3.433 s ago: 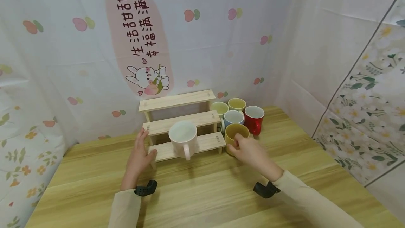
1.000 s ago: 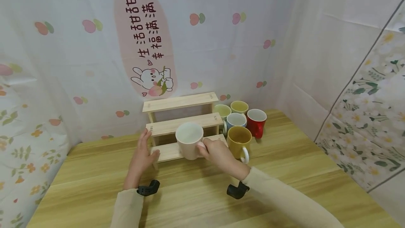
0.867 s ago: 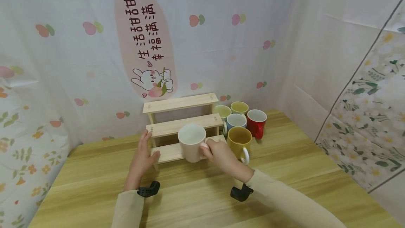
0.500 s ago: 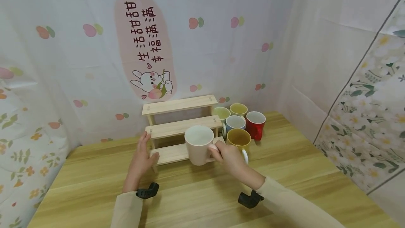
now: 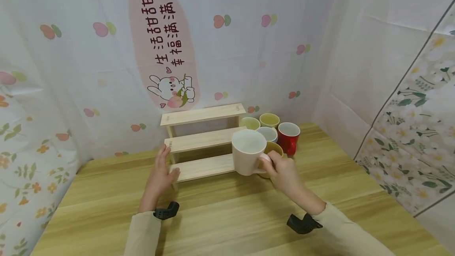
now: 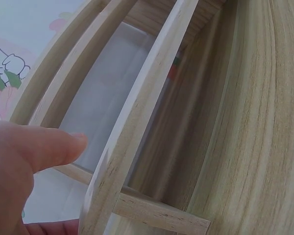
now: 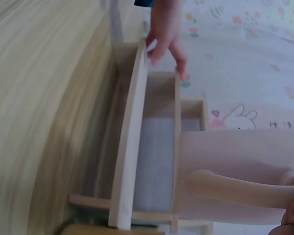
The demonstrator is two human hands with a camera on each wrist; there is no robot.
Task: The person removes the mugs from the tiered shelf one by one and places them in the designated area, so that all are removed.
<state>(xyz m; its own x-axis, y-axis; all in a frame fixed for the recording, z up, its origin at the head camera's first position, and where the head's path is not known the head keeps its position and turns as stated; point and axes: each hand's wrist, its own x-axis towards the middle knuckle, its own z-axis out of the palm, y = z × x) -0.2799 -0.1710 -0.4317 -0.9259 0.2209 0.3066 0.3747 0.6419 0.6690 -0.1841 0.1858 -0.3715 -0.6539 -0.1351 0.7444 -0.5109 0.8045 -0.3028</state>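
Note:
A pale pink mug (image 5: pixel 245 159) hangs upright in front of the right end of the three-tier wooden shelf (image 5: pixel 202 169). My right hand (image 5: pixel 287 176) grips it by the handle, which shows large in the right wrist view as a curved handle (image 7: pixel 235 190). At the shelf's left end is my left hand (image 5: pixel 159 179), thumb by the lowest tier and fingers up beside the middle one. In the left wrist view the thumb (image 6: pixel 54 147) lies straight. Behind the pink mug stands a mustard-yellow mug (image 5: pixel 275 148), mostly hidden by it and the right hand.
More mugs crowd the shelf's right side: a red one (image 5: pixel 284 141), a light-blue one (image 5: pixel 268 134), a pale-green one (image 5: pixel 250 123) and a yellow-green one (image 5: pixel 269 120). A printed cloth (image 5: pixel 249 66) hangs behind the wooden table (image 5: pixel 227 220).
My right hand left the mustard mug, took the pink mug's handle and carried the mug rightward off the lowest tier, over in front of the mustard mug. The left hand stays at the shelf.

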